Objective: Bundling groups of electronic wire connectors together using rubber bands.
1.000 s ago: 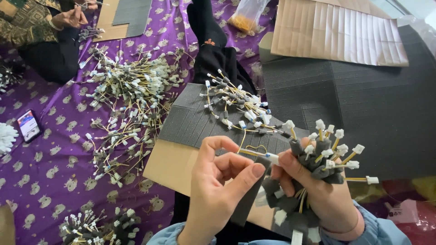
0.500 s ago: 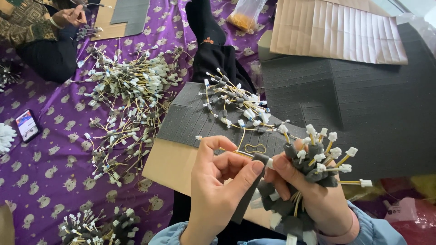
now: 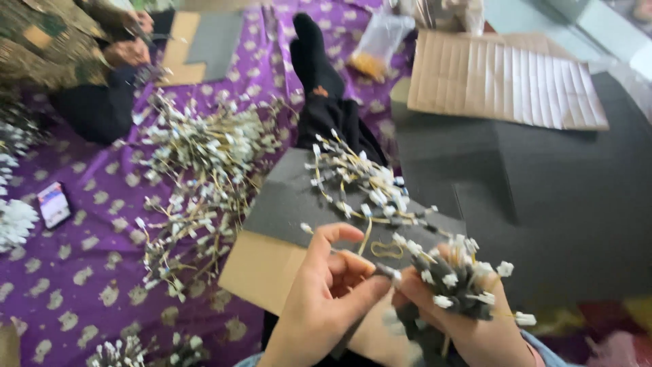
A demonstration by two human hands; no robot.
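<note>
The right hand point(image 3: 468, 326) grips a bundle of white-tipped wires point(image 3: 455, 278) above the lap; the left hand point(image 3: 326, 299) pinches one wire point(image 3: 380, 268) at its edge. Best feed it in tip-aligned, keeping the bundle tight near the rubber band point(image 3: 387, 250).

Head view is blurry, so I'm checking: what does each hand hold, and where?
Right hand grips a bundle of white-tipped sticks around its lower stems. Left hand pinches one stick near its tip.

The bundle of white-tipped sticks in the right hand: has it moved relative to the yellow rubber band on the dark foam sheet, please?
Cannot tell: the bundle of white-tipped sticks sits right of the yellow rubber band as before; the camera itself shifted.
</note>
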